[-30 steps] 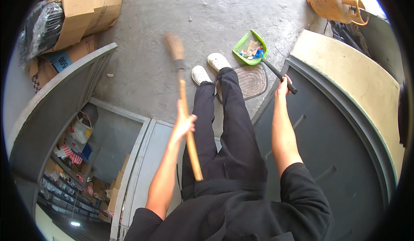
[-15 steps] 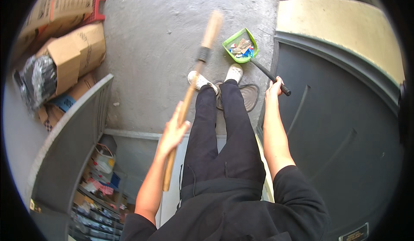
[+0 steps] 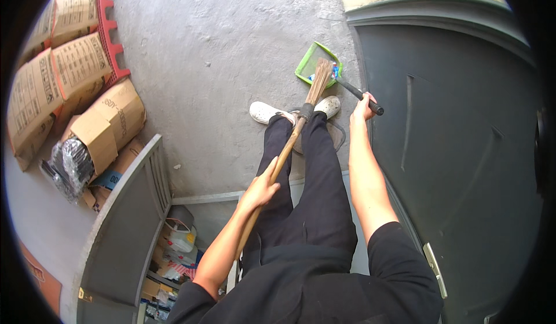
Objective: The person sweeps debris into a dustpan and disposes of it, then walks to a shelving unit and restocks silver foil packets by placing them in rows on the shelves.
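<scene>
A straw broom (image 3: 286,149) with a long wooden handle slants across my legs, and my left hand (image 3: 260,188) is wrapped round that handle. Its bristle head lies over the green dustpan (image 3: 299,69), hiding part of what is in there. Bits of blue and white litter (image 3: 335,70) show at the pan's edge beside the bristles. My right hand (image 3: 362,108) is closed on the dustpan's black handle, near its end. The dustpan rests on the concrete floor just beyond my white shoes (image 3: 265,113).
Cardboard boxes (image 3: 81,72) lean along the left by a red plastic edging (image 3: 110,34). Nearer stands an open grey door (image 3: 124,220), with shelves of assorted goods (image 3: 176,249) beside it. A dark grey door (image 3: 446,133) fills the right. A flattish drain-like mat (image 3: 336,136) lies behind my shoes.
The broom head has swung right and down into the dustpan, over the litter. My left hand has moved right with the handle. My view has shifted; the right hand still holds the dustpan.
</scene>
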Available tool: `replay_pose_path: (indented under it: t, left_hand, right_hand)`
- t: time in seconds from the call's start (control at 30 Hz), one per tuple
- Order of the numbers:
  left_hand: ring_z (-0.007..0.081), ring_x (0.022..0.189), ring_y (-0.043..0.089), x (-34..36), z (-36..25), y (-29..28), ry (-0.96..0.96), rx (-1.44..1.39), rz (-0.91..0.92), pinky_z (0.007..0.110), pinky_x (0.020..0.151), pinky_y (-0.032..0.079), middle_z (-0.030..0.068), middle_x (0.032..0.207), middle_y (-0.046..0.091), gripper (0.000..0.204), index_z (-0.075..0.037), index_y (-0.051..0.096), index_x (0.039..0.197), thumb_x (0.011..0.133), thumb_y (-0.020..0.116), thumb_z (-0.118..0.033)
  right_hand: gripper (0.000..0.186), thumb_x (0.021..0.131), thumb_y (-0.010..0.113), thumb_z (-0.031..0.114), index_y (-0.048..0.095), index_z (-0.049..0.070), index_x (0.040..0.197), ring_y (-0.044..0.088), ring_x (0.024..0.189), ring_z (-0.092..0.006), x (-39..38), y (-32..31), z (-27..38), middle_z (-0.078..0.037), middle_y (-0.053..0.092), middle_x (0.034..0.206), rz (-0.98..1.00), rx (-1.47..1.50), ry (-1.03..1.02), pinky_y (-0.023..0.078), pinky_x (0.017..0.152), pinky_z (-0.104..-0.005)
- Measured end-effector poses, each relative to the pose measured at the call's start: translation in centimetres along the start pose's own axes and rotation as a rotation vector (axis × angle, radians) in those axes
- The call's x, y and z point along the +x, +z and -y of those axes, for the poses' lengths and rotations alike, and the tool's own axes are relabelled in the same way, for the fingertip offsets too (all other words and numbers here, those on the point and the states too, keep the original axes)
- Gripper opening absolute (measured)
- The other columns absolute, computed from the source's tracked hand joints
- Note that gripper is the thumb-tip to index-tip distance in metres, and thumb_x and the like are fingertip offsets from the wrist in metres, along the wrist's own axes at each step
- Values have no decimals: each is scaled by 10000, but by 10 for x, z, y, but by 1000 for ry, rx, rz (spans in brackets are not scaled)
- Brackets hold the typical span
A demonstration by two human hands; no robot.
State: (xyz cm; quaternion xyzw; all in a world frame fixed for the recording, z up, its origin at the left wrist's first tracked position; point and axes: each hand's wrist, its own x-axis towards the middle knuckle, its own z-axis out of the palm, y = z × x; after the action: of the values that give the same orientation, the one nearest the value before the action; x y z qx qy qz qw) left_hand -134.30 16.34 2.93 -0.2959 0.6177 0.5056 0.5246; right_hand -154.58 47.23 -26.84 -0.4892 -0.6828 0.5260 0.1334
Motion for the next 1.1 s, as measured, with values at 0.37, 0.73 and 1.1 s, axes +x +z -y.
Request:
replay_pose_path:
  t: [0.37,0.73,1.1]
  left_hand:
    - [351,810,700,136,-98,-173,130,345,-517,462,732,576,300,1103,649,842,-194,120,1566,869,581,-88]
    - [395,1220,558,51,-100,-17,-47,305,-48,462,1019,456,266,1314,560,900,-275,243,1542,768,608,5]
    - [335,666,677,219,-265,-184,372,708,-571,444,604,550,272,913,675,782,-166,299,1516,798,592,-68]
  right_hand:
    - [153,817,707,130,659,74,951,628,987,-237,13,-40,8,-82,674,1043,-207,216,198,518,840,-413]
    - [121,794,706,111,687,22,874,670,900,-245,24,-32,25,-123,710,963,-345,-6,118,536,846,-382]
    - [68,814,667,69,664,26,866,672,843,-262,27,-34,19,-128,702,903,-543,136,199,537,787,-394]
